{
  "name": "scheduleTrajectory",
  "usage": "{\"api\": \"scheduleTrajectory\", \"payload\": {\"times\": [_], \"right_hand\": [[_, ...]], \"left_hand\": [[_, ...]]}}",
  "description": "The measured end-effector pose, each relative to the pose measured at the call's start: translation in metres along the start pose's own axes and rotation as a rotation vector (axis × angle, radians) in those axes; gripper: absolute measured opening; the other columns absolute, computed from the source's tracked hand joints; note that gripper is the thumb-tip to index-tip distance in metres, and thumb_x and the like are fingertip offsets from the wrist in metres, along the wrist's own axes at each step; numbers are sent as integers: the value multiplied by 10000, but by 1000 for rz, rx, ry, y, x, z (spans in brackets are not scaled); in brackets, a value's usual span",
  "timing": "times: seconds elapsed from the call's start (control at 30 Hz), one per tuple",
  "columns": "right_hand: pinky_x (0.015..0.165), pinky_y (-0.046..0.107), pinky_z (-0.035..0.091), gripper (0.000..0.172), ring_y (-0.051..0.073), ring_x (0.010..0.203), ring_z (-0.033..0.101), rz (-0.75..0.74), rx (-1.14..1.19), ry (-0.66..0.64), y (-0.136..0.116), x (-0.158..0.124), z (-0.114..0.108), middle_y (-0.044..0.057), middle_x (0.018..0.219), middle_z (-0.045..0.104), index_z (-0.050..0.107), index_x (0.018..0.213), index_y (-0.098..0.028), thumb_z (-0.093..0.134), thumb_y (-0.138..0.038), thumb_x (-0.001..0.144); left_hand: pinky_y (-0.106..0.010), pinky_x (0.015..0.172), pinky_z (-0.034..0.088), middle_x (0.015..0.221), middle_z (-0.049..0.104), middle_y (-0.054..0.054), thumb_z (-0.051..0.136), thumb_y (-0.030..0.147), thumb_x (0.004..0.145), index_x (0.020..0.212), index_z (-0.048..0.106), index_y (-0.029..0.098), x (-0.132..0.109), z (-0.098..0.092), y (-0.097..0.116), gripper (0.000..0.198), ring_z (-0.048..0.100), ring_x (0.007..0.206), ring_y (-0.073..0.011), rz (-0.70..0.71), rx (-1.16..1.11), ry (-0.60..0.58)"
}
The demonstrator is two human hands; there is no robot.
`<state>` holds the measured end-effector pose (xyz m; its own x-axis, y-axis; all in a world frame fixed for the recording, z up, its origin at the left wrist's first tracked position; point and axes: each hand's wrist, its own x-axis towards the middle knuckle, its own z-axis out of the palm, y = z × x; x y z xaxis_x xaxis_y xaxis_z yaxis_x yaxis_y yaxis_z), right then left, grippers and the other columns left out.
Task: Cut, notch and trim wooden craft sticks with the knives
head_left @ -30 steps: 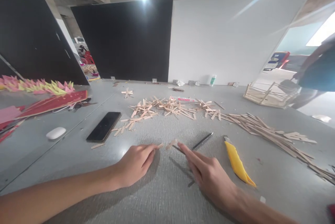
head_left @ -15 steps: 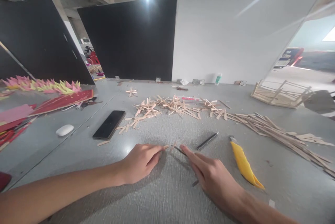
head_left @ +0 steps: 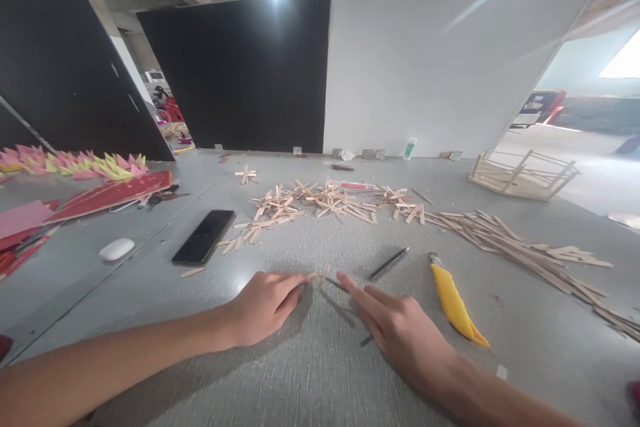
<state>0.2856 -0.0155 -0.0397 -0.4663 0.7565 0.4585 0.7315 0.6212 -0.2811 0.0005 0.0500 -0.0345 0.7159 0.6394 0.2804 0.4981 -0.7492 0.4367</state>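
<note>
My left hand (head_left: 265, 307) rests on the grey table with its fingers pinched on a small flat wooden stick (head_left: 313, 276), whose end pokes out past the fingertips. Just opposite, my right hand (head_left: 405, 327) is closed over a thin dark strip (head_left: 336, 284), the index finger stretched along it. The strip's tip meets or nearly meets a small pale piece of wood (head_left: 323, 276) between the hands. What exactly the strip is, I cannot make out, as the hand covers most of it. A black pen (head_left: 390, 264) lies beyond my right hand, and a yellow utility knife (head_left: 454, 304) to its right.
Short wooden pieces (head_left: 330, 199) are heaped across the middle, with long wooden strips (head_left: 520, 247) at right. A phone (head_left: 204, 238) and a white case (head_left: 117, 249) lie left. A small wooden frame model (head_left: 525, 177) stands far right; black and white boards (head_left: 425, 67) rise behind.
The view has shifted slightly, so everything sits a little further left. Both hands keep nearly the same pose; the pale piece between them shows less than before.
</note>
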Motion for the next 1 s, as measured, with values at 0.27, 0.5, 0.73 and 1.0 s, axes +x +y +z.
{"api": "scheduleTrajectory", "payload": {"times": [0.27, 0.5, 0.73, 1.0], "right_hand": [[553, 250, 503, 497, 141, 572, 593, 38, 48, 11, -1, 0, -2, 45, 784, 673, 461, 1553, -147, 316, -169, 1078], [608, 254, 561, 489, 148, 634, 669, 52, 71, -2, -1, -3, -3, 73, 835, 717, 499, 1536, -166, 335, -179, 1076], [609, 247, 549, 505, 134, 628, 648, 63, 33, -19, -1, -3, -6, 59, 830, 697, 468, 1556, -157, 300, -172, 1081], [518, 263, 481, 642, 137, 534, 576, 53, -111, -74, 1, -7, -2, 10, 797, 619, 401, 1585, -188, 339, -20, 969]], "left_hand": [[-336, 762, 597, 1091, 789, -88, 405, 211, 1083, 1351, 625, 193, -1, 0, 0, 348, 772, 884, -222, -4, 23, -15], [-344, 812, 599, 1108, 790, -91, 414, 220, 1084, 1375, 616, 196, 0, 0, -1, 355, 770, 965, -237, 3, 28, -16], [-356, 798, 612, 1122, 789, -101, 414, 191, 1075, 1356, 630, 191, 1, -1, 3, 355, 774, 946, -235, 21, 1, 14], [-325, 755, 569, 1127, 755, -89, 429, 200, 1069, 1379, 581, 208, 1, -3, 6, 345, 743, 876, -197, -28, -73, 47]]}}
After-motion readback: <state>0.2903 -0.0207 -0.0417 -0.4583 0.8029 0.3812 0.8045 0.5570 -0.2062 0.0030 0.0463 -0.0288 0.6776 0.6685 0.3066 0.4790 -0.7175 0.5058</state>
